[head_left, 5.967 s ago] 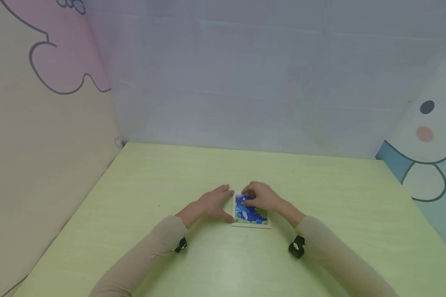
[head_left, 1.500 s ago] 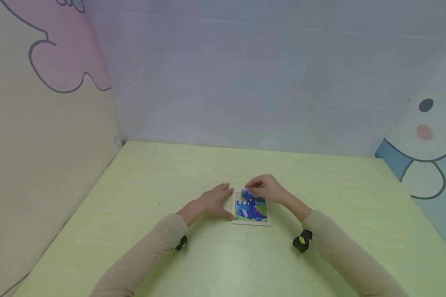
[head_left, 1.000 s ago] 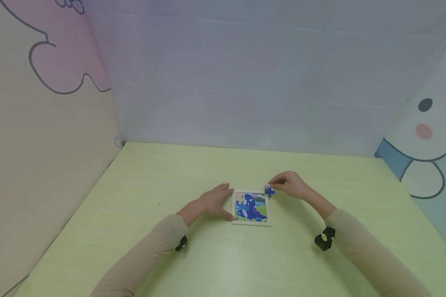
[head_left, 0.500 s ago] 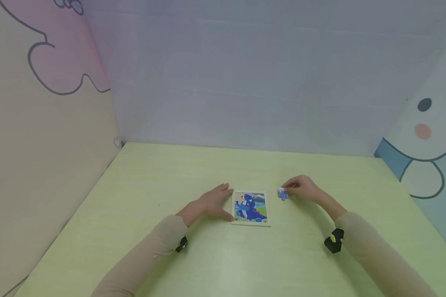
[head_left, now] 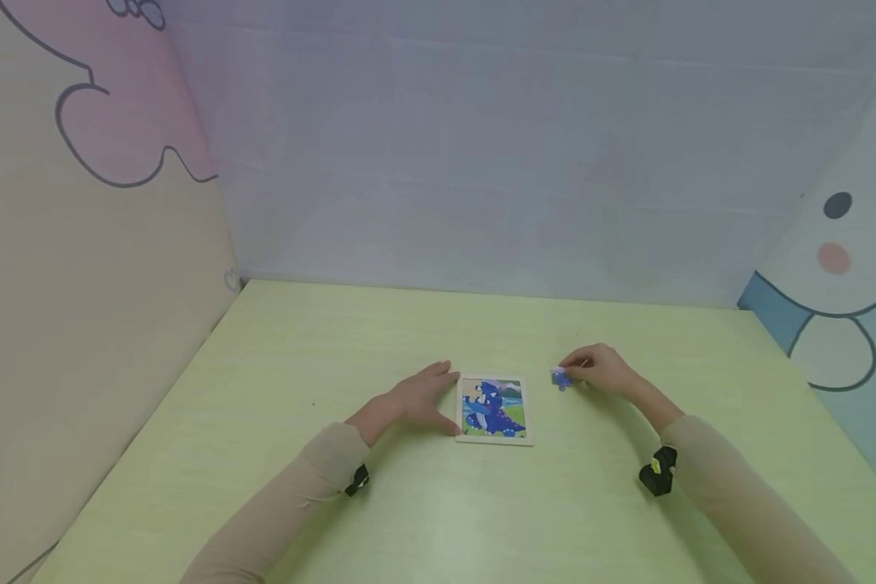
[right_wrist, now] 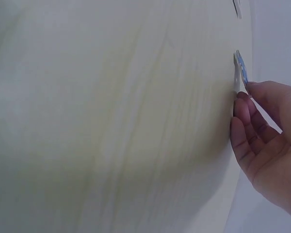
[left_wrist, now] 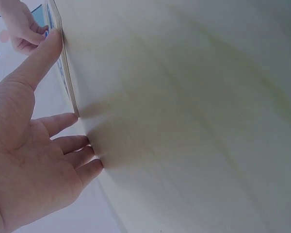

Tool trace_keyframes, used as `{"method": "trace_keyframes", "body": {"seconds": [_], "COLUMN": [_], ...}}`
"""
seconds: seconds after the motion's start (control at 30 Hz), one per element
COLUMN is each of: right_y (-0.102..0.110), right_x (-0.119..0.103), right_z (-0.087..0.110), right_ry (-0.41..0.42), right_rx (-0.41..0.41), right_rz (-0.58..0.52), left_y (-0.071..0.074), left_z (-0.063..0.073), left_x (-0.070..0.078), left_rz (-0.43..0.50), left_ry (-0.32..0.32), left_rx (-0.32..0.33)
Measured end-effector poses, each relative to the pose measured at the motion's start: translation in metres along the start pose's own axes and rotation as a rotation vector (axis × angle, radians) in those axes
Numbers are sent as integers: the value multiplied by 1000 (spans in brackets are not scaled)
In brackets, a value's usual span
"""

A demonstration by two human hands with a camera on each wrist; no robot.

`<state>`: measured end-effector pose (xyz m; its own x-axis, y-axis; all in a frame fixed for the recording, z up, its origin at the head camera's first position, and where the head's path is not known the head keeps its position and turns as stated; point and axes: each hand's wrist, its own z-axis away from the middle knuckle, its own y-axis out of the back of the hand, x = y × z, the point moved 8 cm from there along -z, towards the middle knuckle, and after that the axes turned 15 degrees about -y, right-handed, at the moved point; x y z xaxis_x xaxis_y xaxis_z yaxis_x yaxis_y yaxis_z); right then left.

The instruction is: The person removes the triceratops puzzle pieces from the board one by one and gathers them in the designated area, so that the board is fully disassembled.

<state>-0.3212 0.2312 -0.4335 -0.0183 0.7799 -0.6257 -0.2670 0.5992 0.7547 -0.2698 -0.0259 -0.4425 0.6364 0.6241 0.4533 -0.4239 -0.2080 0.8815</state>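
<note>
A small jigsaw puzzle in a pale wooden frame [head_left: 495, 441] lies flat on the table, its picture a blue dinosaur. A beige patch of bare board shows at the picture's upper left. My left hand [head_left: 419, 399] rests at the frame's left side, fingers spread and fairly straight; in the left wrist view its thumb and index fingertip touch the frame's edge. To the right of the frame, my right hand [head_left: 600, 371] pinches a blue and lilac puzzle piece [head_left: 560, 378] between thumb and fingers. The right wrist view shows that piece [right_wrist: 242, 67] tilted, just over the tabletop.
The yellow-green table [head_left: 438, 503] reaches back to a pale sheet wall [head_left: 438, 146]. Painted side walls stand at left and right. A black wrist device [head_left: 659, 472] sits under the right sleeve, another [head_left: 358, 480] under the left.
My right hand has lifted a puzzle piece from the picture's upper part and carried it right, beyond the frame. In the last half second it shifted only slightly. My left hand stayed put.
</note>
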Motion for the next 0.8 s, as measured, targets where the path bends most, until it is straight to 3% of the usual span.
{"method": "trace_keyframes", "body": {"seconds": [0.8], "right_y": [-1], "right_x": [6], "right_z": [-3], "right_ry": [-35], "right_rx": [8], "right_rz": [20], "left_y": [1], "left_z": [1], "left_x": [1], "left_rz": [23], "left_ry": [-8], "left_rx": [-1]}}
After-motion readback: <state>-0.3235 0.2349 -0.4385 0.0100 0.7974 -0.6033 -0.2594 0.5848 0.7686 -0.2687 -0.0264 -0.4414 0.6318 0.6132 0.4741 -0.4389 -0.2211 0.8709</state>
